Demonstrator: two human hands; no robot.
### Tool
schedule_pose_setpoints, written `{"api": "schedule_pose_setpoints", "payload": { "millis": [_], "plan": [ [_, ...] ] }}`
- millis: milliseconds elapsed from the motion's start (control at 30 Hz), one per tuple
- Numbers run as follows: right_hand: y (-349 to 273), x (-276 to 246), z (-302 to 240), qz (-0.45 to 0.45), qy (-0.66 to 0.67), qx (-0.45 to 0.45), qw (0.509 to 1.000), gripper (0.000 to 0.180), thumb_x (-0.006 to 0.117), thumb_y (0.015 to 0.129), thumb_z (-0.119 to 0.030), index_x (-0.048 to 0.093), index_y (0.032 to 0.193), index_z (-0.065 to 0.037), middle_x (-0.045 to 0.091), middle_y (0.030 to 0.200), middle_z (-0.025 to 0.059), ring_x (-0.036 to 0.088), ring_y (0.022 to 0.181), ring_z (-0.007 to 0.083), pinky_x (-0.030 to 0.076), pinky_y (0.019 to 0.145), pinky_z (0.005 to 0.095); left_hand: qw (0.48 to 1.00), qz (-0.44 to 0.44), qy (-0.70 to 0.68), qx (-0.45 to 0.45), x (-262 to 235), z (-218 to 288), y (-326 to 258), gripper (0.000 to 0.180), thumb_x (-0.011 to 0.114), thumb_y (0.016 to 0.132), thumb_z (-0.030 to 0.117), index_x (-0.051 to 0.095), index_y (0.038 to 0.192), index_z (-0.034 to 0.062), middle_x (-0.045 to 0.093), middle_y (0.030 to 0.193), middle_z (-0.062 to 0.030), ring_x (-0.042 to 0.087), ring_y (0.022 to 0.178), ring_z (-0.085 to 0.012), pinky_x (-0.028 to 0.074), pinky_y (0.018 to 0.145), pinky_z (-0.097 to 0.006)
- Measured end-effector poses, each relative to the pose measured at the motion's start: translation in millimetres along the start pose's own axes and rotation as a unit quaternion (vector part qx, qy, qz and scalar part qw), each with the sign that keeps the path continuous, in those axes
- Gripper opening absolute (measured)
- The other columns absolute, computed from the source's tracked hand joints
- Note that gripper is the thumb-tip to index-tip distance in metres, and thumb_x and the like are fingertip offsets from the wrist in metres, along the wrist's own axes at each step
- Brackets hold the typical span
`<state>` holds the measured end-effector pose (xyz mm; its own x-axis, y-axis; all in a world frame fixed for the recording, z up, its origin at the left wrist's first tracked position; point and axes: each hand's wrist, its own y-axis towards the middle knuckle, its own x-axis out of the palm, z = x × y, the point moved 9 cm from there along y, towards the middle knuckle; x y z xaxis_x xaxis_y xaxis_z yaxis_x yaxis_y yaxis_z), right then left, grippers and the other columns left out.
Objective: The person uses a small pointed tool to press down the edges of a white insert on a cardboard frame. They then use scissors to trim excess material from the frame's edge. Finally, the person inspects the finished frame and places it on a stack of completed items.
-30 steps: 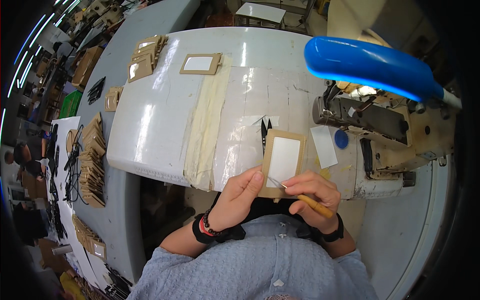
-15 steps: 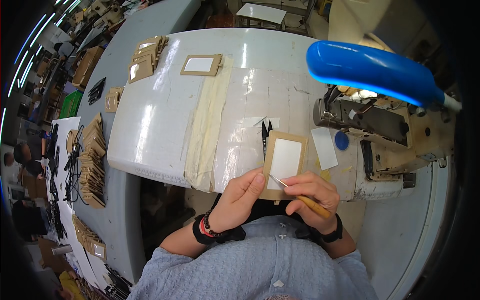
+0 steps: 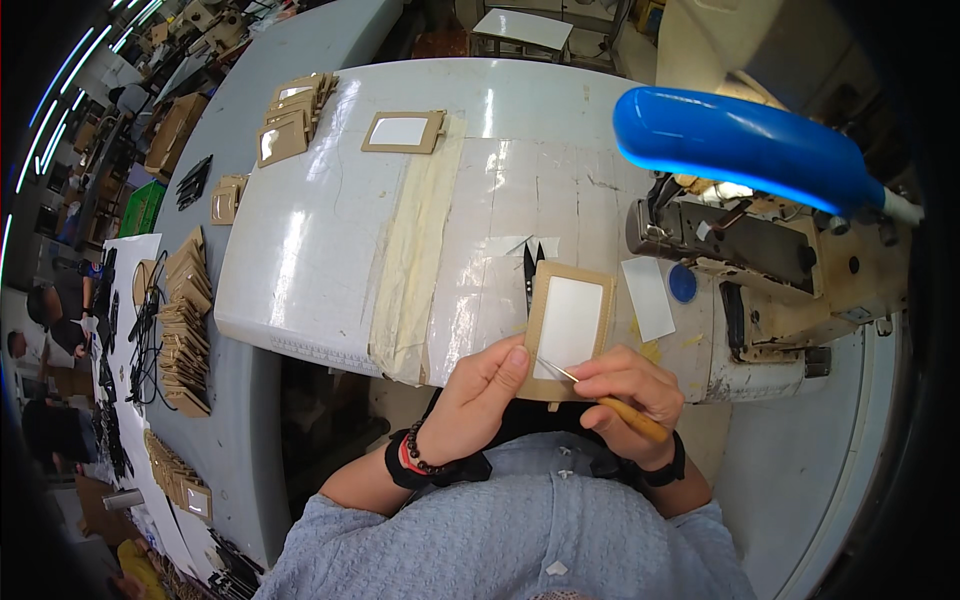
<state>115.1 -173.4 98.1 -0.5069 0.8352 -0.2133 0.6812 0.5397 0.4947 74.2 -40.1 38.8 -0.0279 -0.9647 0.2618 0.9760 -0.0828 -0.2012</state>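
Observation:
In front of me I hold a tan badge holder (image 3: 571,312) with a stitched border and a white window, tilted up at the table's near edge. My left hand (image 3: 481,393) pinches its lower left edge, thumb on the front. My right hand (image 3: 636,398) is closed around an awl (image 3: 633,416) with a wooden handle. The awl's thin metal tip rests at or close to the window's lower left part; whether it touches I cannot tell. Just behind the holder lie black thread snips (image 3: 530,272), partly hidden by it.
A sewing machine (image 3: 740,245) stands at the right under a blue lamp (image 3: 745,145). A white card (image 3: 649,298) and a blue disc (image 3: 683,283) lie beside it. Another badge holder (image 3: 402,131) and a stack of them (image 3: 284,135) sit farther back. More piles (image 3: 184,330) line the left table.
My right hand has shifted slightly right and down, and the awl's tip sits a little lower on the window. My left hand and the badge holder are nearly still.

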Motion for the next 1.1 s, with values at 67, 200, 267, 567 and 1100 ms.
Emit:
{"api": "schedule_pose_setpoints", "payload": {
  "millis": [67, 200, 267, 567, 1100],
  "plan": [
    [0.6, 0.3, -0.8, 0.001, -0.003, -0.002, 1.0, 0.027, 0.078, 0.076, -0.019, 0.066, 0.09, 0.001, 0.067, 0.092, 0.0151, 0.065, 0.08, 0.0218, 0.051, 0.069, 0.0272, 1.0, 0.0, -0.003, 0.002, 0.1, 0.2, -0.1, 0.041, 0.035, 0.104, 0.024, 0.048, 0.131, -0.004, 0.059, 0.118, -0.0078, 0.051, 0.108, -0.0111, 0.04, 0.096, -0.026],
    [1.5, 1.7, -0.9, 0.009, -0.013, -0.002, 1.0, 0.031, 0.078, 0.076, -0.025, 0.066, 0.089, 0.001, 0.068, 0.091, 0.015, 0.065, 0.077, 0.0209, 0.05, 0.067, 0.0271, 1.0, 0.003, 0.007, 0.006, 0.1, 2.2, -1.0, 0.041, 0.035, 0.104, 0.024, 0.048, 0.131, -0.0041, 0.059, 0.118, -0.0082, 0.051, 0.109, -0.0115, 0.04, 0.096, -0.026],
    [1.5, 1.6, -0.6, 0.012, -0.018, 0.001, 1.0, 0.033, 0.078, 0.076, -0.028, 0.066, 0.089, 0.001, 0.068, 0.09, 0.015, 0.065, 0.076, 0.0206, 0.049, 0.066, 0.027, 1.0, 0.002, 0.008, 0.005, 0.3, 2.4, -0.9, 0.041, 0.035, 0.104, 0.024, 0.047, 0.131, -0.0041, 0.059, 0.118, -0.0082, 0.051, 0.109, -0.0115, 0.04, 0.096, -0.026],
    [2.6, 4.5, -1.3, -0.013, -0.026, -0.004, 1.0, 0.032, 0.08, 0.071, -0.016, 0.067, 0.095, 0.0, 0.067, 0.098, 0.0141, 0.065, 0.083, 0.0221, 0.052, 0.072, 0.0285, 1.0, -0.006, 0.004, -0.004, 0.2, -1.6, -1.0, 0.042, 0.036, 0.104, 0.025, 0.047, 0.132, -0.0042, 0.059, 0.116, -0.0072, 0.051, 0.106, -0.01, 0.041, 0.094, -0.025],
    [2.9, 4.9, -1.5, -0.023, -0.02, -0.018, 0.999, 0.03, 0.08, 0.07, -0.02, 0.068, 0.092, -0.003, 0.069, 0.096, 0.0121, 0.064, 0.079, 0.0221, 0.051, 0.069, 0.0285, 1.0, -0.001, -0.029, -0.01, -1.8, -5.1, -0.7, 0.041, 0.037, 0.103, 0.024, 0.048, 0.131, -0.0043, 0.059, 0.117, -0.0069, 0.051, 0.107, -0.0101, 0.04, 0.094, -0.025]
  ]
}}
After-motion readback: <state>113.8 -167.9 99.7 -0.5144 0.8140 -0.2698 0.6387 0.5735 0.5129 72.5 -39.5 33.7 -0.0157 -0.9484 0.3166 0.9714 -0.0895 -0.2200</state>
